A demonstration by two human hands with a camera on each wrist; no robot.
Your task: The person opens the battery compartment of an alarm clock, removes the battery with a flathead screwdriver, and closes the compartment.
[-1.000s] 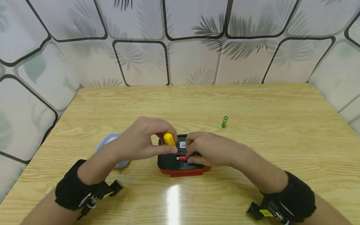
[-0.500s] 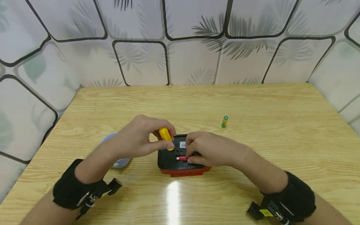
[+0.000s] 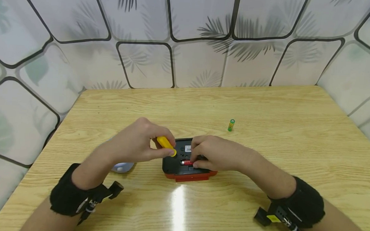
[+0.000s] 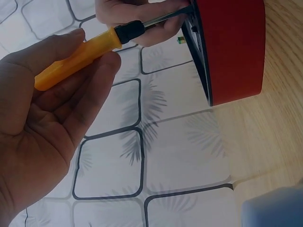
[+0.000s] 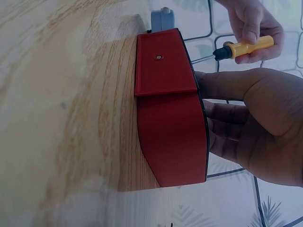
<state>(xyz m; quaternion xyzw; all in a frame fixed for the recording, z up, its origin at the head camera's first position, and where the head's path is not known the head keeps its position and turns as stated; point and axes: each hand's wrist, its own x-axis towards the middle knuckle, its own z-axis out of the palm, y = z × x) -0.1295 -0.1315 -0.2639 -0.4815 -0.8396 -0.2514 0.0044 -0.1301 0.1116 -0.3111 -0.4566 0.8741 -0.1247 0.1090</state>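
Note:
A black-backed red device [image 3: 191, 177] lies on the wooden table with its battery compartment facing up. Inside the compartment sits a red battery [image 3: 186, 162]. My left hand [image 3: 142, 141] grips the yellow handle of a screwdriver [image 4: 78, 64] between thumb and fingers. Its metal shaft reaches the device's black face, close beside the right fingers in the left wrist view. My right hand [image 3: 219, 153] has its thumb and curled fingers at the battery's right end, covering that part of the compartment. In the right wrist view, the fingertips meet the black face and hide the battery.
A green and yellow battery [image 3: 231, 125] stands upright on the table [image 3: 280, 133] behind the device. A light-blue rounded object [image 3: 122, 167] lies left of the device, partly hidden by my left forearm. Patterned panels [image 3: 199, 66] rise behind the table.
My left hand has shifted left and tilted the screwdriver, so its handle leans further left. The right hand, the device and the red battery stay in place.

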